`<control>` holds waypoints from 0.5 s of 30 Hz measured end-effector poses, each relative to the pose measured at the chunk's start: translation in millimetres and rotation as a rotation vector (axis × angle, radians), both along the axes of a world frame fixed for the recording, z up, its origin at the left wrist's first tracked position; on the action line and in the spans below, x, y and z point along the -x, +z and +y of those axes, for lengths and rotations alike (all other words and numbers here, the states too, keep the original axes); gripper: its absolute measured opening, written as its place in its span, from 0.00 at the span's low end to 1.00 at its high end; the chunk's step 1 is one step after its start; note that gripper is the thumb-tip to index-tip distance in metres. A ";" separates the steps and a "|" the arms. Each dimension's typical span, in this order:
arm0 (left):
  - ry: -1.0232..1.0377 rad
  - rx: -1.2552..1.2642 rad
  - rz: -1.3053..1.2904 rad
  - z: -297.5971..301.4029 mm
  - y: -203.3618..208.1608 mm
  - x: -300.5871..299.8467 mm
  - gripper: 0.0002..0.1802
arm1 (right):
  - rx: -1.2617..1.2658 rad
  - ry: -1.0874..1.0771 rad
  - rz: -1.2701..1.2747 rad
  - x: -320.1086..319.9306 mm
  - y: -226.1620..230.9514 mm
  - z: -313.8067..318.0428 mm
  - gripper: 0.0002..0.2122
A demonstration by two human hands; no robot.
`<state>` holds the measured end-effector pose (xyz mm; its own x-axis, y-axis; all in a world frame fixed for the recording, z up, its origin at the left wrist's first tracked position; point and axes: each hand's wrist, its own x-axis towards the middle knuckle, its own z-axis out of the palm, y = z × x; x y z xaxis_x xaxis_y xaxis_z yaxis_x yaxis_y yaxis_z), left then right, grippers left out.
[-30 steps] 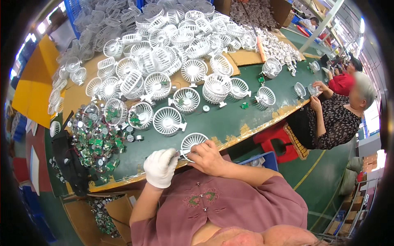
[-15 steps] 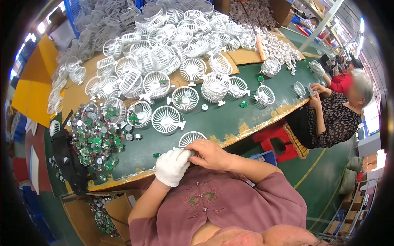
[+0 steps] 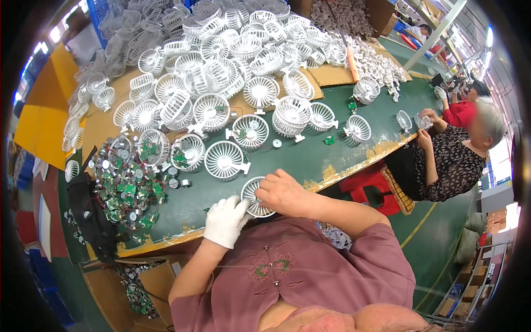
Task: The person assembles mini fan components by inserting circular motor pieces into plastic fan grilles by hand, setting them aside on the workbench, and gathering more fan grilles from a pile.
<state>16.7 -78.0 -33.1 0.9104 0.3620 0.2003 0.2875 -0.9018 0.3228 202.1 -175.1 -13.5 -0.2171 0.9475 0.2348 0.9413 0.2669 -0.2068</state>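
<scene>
A round white fan cage [image 3: 250, 188] stands tilted at the near edge of the green table, in front of my chest. My left hand [image 3: 225, 222], in a white glove, pinches its lower left rim. Bare and with fingers bent, my right hand [image 3: 285, 193] grips the cage from the right; its fingertips reach over the ribs, and what lies beneath them is hidden. Just beyond, another white fan cage [image 3: 224, 160] rests on the table. Left of my hands lies a heap of small motors and green circuit boards with wires [image 3: 130, 191].
A large pile of white fan cages [image 3: 215, 72] covers cardboard at the back. Small white parts [image 3: 381, 63] are heaped at the far right. A co-worker [image 3: 453, 149] sits along the table's right side, holding a cage. A cardboard box [image 3: 119, 288] with boards stands below the left edge.
My right hand has risen away from my left and now lies over the cage. The cage has been tilted up, showing more of its ribs. My left hand has shifted slightly left.
</scene>
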 end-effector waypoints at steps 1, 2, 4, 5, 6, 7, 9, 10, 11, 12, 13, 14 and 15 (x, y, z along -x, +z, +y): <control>-0.008 -0.018 0.000 1.6 1.9 2.2 0.17 | 0.007 0.010 0.008 0.2 -1.4 1.7 0.06; -0.014 -0.034 0.002 3.3 2.9 3.4 0.16 | 0.021 0.029 -0.026 -0.4 -2.8 2.9 0.06; -0.046 -0.009 -0.017 10.3 4.1 0.5 0.15 | 0.035 0.054 -0.035 -2.7 -4.6 5.4 0.07; -0.055 0.002 -0.034 11.6 5.4 0.3 0.15 | 0.036 0.053 -0.033 -3.9 -5.1 5.7 0.07; -0.063 0.005 -0.050 13.0 3.9 0.1 0.14 | 0.039 0.053 -0.030 -4.4 -6.1 6.4 0.07; -0.066 0.001 -0.058 13.2 3.0 -1.4 0.13 | 0.045 0.055 -0.016 -5.6 -5.4 6.4 0.07; -0.077 -0.038 -0.058 12.3 3.1 -0.8 0.13 | 0.073 0.055 -0.070 -3.0 -2.2 9.9 0.10; -0.074 -0.041 -0.062 13.1 4.6 -2.3 0.13 | 0.132 0.061 -0.088 -2.6 0.1 14.0 0.08; -0.071 -0.045 -0.068 13.3 5.2 -3.0 0.13 | 0.191 0.064 -0.093 -2.4 2.2 18.6 0.07; -0.062 -0.038 -0.094 12.3 2.2 -3.0 0.13 | 0.247 0.065 -0.099 -1.3 3.8 21.1 0.07; -0.058 -0.040 -0.094 12.9 0.7 -2.6 0.13 | 0.256 0.067 -0.095 -1.7 5.3 24.5 0.07; -0.058 -0.034 -0.116 12.9 -0.1 -1.8 0.13 | 0.253 0.070 -0.097 -0.9 4.8 24.3 0.07; -0.058 -0.029 -0.139 12.8 -0.5 -1.0 0.14 | 0.206 0.044 -0.088 1.0 3.0 21.3 0.08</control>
